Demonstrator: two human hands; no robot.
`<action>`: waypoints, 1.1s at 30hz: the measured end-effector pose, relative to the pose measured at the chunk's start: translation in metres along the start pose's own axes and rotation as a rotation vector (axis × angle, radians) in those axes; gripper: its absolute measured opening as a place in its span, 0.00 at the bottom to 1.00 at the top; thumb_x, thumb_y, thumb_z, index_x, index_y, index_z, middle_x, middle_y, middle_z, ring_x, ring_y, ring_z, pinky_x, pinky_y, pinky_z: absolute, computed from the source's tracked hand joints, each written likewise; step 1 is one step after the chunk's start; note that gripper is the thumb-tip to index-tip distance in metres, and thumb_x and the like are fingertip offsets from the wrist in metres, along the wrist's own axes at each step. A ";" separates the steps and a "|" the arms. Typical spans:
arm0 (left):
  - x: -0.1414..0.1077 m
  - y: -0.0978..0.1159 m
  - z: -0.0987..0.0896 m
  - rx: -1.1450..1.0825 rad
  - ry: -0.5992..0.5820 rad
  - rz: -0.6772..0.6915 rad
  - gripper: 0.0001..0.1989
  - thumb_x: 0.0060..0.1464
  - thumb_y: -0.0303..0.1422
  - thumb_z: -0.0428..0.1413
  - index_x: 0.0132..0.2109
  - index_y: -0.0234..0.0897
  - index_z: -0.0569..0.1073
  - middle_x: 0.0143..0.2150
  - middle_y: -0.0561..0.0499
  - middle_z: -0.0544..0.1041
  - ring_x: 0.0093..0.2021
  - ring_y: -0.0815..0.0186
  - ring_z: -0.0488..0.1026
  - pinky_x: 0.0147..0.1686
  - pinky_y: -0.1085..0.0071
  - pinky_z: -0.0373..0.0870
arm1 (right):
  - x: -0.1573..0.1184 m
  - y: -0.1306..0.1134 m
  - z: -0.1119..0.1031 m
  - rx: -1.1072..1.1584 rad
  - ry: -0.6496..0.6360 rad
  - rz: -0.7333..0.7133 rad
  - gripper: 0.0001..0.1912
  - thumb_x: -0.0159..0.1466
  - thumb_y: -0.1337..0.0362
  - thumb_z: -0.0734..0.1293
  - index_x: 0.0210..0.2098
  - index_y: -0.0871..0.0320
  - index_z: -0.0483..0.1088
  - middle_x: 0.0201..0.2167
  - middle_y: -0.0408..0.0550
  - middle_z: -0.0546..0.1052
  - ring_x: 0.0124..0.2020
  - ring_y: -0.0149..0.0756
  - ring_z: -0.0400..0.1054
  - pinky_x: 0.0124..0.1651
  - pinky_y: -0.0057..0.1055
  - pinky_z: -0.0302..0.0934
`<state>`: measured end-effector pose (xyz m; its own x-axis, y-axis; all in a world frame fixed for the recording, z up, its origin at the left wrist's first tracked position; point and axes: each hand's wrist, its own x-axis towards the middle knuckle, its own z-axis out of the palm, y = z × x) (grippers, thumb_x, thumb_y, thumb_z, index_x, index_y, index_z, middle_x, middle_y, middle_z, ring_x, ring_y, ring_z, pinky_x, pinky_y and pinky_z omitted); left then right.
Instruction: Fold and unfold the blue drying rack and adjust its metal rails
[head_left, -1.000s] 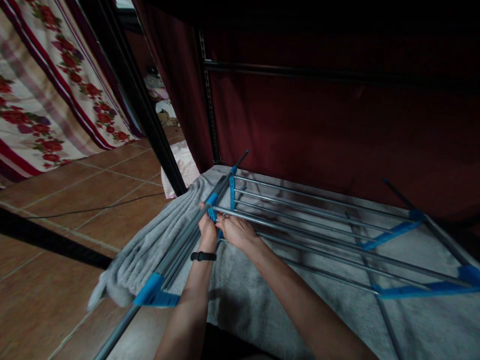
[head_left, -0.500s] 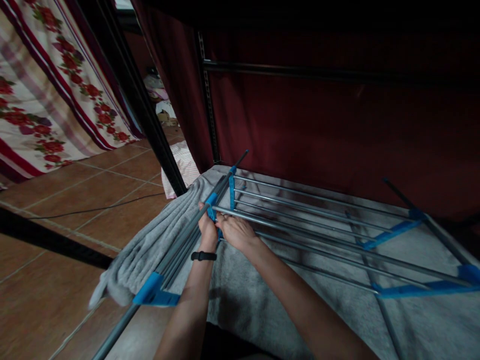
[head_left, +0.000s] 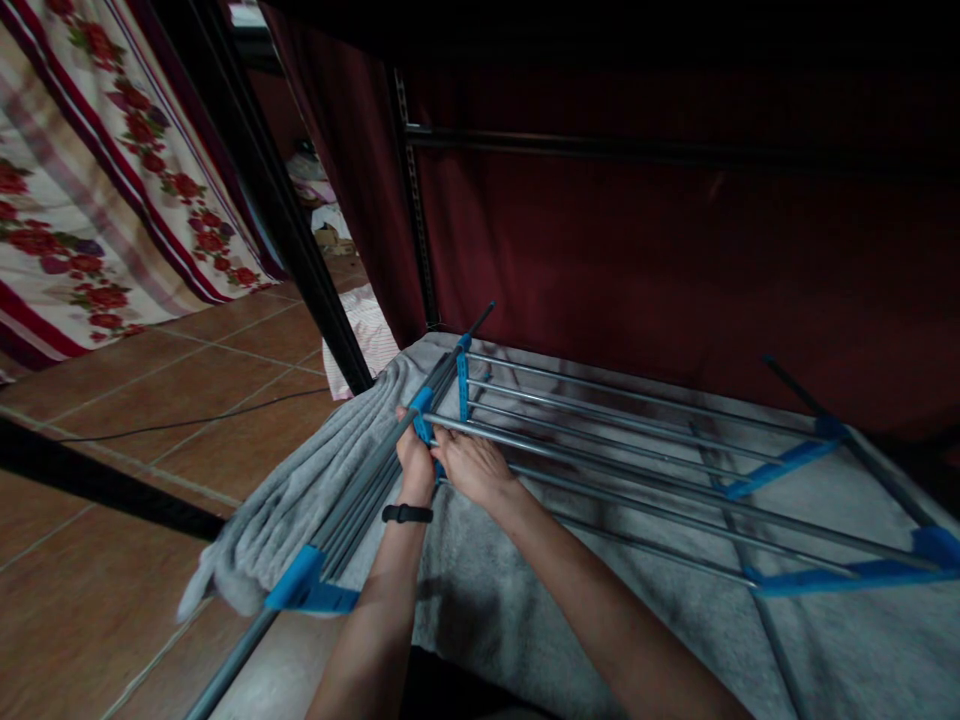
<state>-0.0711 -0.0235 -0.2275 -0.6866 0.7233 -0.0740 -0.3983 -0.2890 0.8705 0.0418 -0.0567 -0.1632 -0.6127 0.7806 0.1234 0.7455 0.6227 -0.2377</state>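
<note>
A metal rack (head_left: pixel 600 457) of grey tubes with blue plastic joints lies across a grey blanket (head_left: pixel 480 570). My left hand (head_left: pixel 415 455), with a black band on its wrist, is wrapped round a blue joint (head_left: pixel 422 413) at the rack's left part. Close beside it, my right hand (head_left: pixel 472 462) has its fingers curled under a tube at the same joint; its fingertips are partly hidden. Another blue bracket (head_left: pixel 311 585) sits lower left on the folded section of tubes. At the right, a long blue bracket (head_left: pixel 847 577) joins the tube ends.
A black metal frame post (head_left: pixel 300 230) rises at the left, with a black bar (head_left: pixel 112 480) low beside it. Dark red cloth (head_left: pixel 637 260) hangs behind the rack. A floral curtain (head_left: pixel 135 150) hangs over the tiled floor (head_left: pixel 180 370), where a cable lies.
</note>
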 end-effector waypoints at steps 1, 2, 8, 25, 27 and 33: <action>-0.001 0.001 0.000 0.009 -0.011 -0.002 0.29 0.49 0.61 0.58 0.27 0.38 0.66 0.21 0.59 0.63 0.20 0.74 0.58 0.21 0.74 0.58 | -0.003 0.000 0.000 -0.007 0.018 0.005 0.23 0.74 0.58 0.57 0.65 0.59 0.58 0.54 0.57 0.77 0.52 0.43 0.73 0.53 0.37 0.66; -0.001 0.002 0.001 0.019 -0.029 -0.010 0.29 0.49 0.62 0.57 0.26 0.39 0.65 0.20 0.59 0.62 0.19 0.74 0.57 0.19 0.74 0.56 | -0.008 0.001 0.000 -0.015 0.031 0.015 0.22 0.74 0.59 0.57 0.64 0.59 0.59 0.54 0.57 0.77 0.52 0.43 0.73 0.53 0.37 0.65; -0.006 0.006 0.002 0.061 -0.136 -0.055 0.29 0.55 0.60 0.52 0.23 0.40 0.64 0.14 0.58 0.58 0.13 0.74 0.51 0.13 0.74 0.43 | -0.049 0.020 -0.004 -0.110 0.028 0.136 0.14 0.74 0.62 0.55 0.54 0.57 0.66 0.51 0.56 0.77 0.50 0.42 0.73 0.52 0.37 0.64; -0.001 0.002 0.009 0.051 -0.060 -0.013 0.28 0.49 0.61 0.54 0.25 0.42 0.56 0.16 0.60 0.56 0.15 0.73 0.56 0.14 0.75 0.49 | -0.076 0.044 -0.011 -0.090 -0.005 0.186 0.16 0.75 0.57 0.53 0.49 0.52 0.70 0.49 0.48 0.79 0.49 0.41 0.74 0.48 0.34 0.64; -0.001 0.001 0.009 0.062 -0.032 -0.001 0.28 0.49 0.61 0.54 0.25 0.42 0.56 0.16 0.61 0.56 0.15 0.73 0.56 0.14 0.75 0.50 | -0.076 0.044 -0.013 -0.076 -0.022 0.189 0.16 0.75 0.57 0.54 0.50 0.51 0.70 0.49 0.48 0.80 0.50 0.41 0.74 0.49 0.35 0.64; -0.003 0.000 0.009 0.136 0.000 0.040 0.23 0.52 0.55 0.51 0.27 0.40 0.62 0.18 0.57 0.63 0.17 0.71 0.61 0.16 0.75 0.55 | -0.075 0.044 -0.017 -0.047 -0.017 0.199 0.14 0.74 0.56 0.56 0.50 0.52 0.70 0.48 0.49 0.80 0.51 0.43 0.74 0.49 0.35 0.65</action>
<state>-0.0637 -0.0202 -0.2228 -0.7005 0.7127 -0.0383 -0.2845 -0.2297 0.9307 0.1254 -0.0871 -0.1661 -0.4564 0.8876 0.0618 0.8633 0.4586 -0.2105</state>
